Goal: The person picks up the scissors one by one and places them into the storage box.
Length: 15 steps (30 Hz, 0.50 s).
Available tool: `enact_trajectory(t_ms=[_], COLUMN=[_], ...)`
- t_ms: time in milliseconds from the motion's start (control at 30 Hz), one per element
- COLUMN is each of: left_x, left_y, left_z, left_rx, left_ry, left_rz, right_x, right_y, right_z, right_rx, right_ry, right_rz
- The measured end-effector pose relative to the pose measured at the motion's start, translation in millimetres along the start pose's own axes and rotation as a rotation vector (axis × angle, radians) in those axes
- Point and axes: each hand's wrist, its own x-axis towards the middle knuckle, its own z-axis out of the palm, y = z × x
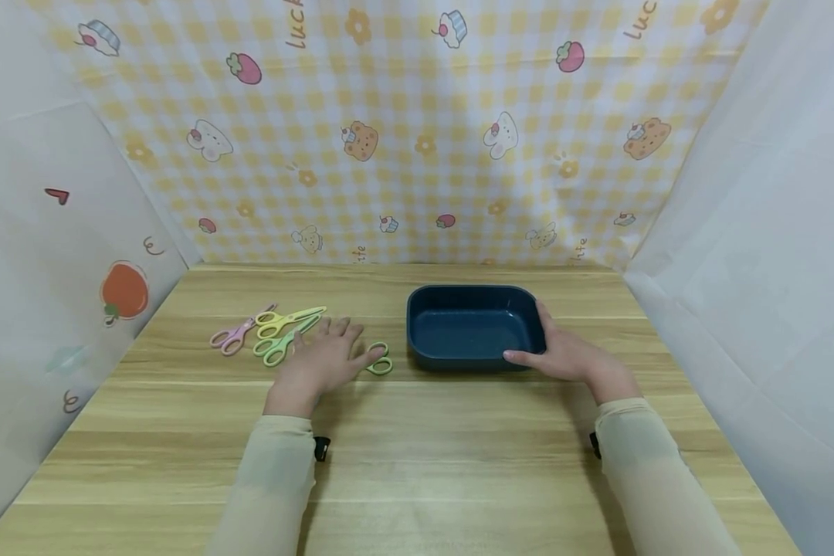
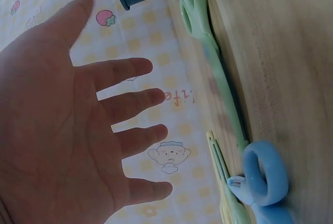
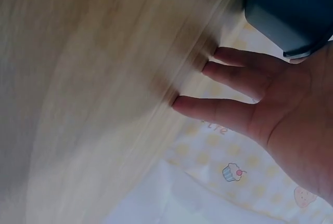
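Note:
My left hand (image 1: 327, 359) hovers palm down with its fingers spread over several pairs of scissors. Under its thumb show the handles of light green scissors (image 1: 381, 365); their blades (image 2: 229, 99) appear in the left wrist view, along with blue scissors (image 2: 265, 174) that the hand hides from the head camera. Left of the fingers lie purple scissors (image 1: 232, 338), yellow scissors (image 1: 271, 323) and another green pair (image 1: 276, 351). My right hand (image 1: 563, 354) holds the right end of a dark blue rectangular container (image 1: 459, 363), thumb over the front rim, other fingers outside, several fingertips down at the wood.
Everything sits on a wood-grain table (image 1: 417, 463). A yellow checked cloth (image 1: 417, 177) hangs behind it, with white cloth on the left (image 1: 42, 270) and right (image 1: 757, 270). The container holds nothing visible and stands right of the scissors.

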Motion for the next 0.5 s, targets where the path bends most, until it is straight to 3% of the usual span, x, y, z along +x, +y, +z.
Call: enact_trajectory(t_ms=[333, 500], left_x=[0.5, -1.0], left_y=[-1.0, -3.9], left_z=[3.8, 1.3], left_rx=[0.015, 0.077], left_ry=[-0.027, -0.031], left_rz=[0.017, 0.027], right_x=[1.1, -0.1], right_y=[1.2, 0.6], right_z=[0.9, 1.2], right_rx=[0.005, 0.017], right_ry=[-0.002, -0.019], right_rz=[0.001, 0.004])
